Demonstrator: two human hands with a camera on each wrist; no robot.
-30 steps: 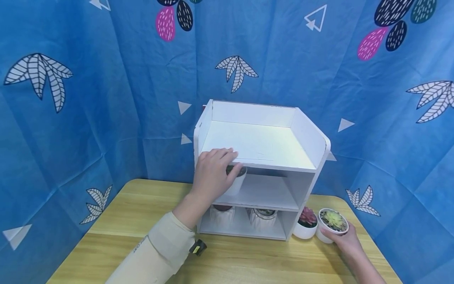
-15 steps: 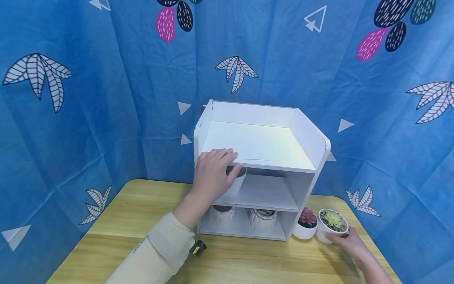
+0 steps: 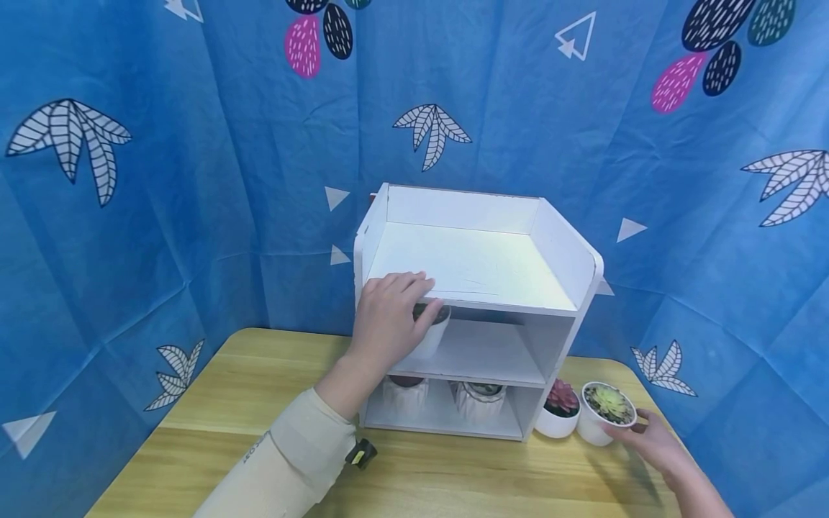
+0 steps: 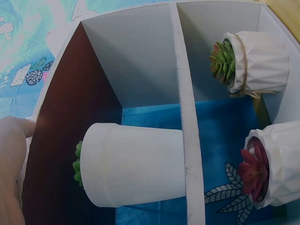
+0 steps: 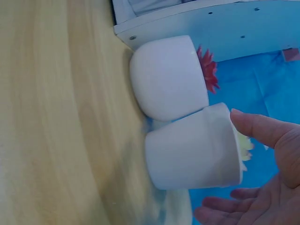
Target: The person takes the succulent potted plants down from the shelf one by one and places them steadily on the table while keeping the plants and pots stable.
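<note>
In the head view, my left hand point(image 3: 388, 316) rests on the front left edge of the white shelf unit's point(image 3: 479, 262) top board, its thumb in front of a white pot. That tall pot point(image 4: 136, 164), holding a green succulent, stands on the middle shelf. My right hand point(image 3: 654, 439) is beside a white pot point(image 5: 192, 152) with a yellow-green succulent point(image 3: 609, 401), on the table right of the unit. The right wrist view shows its thumb at the rim and its other fingers spread apart from the pot. A round white pot point(image 5: 168, 77) with a red succulent point(image 3: 562, 397) stands between that pot and the unit.
On the bottom shelf are two ridged white pots: one with a red succulent point(image 4: 254, 171), the other with a green succulent point(image 4: 222, 61) and twine. The wooden table point(image 3: 259, 388) bears everything. A patterned blue cloth point(image 3: 291, 180) hangs behind.
My right hand has loosened from the yellow-green succulent's pot and shifted slightly right, its fingers opening away. The pot stays beside the red succulent. My left hand has not moved.
</note>
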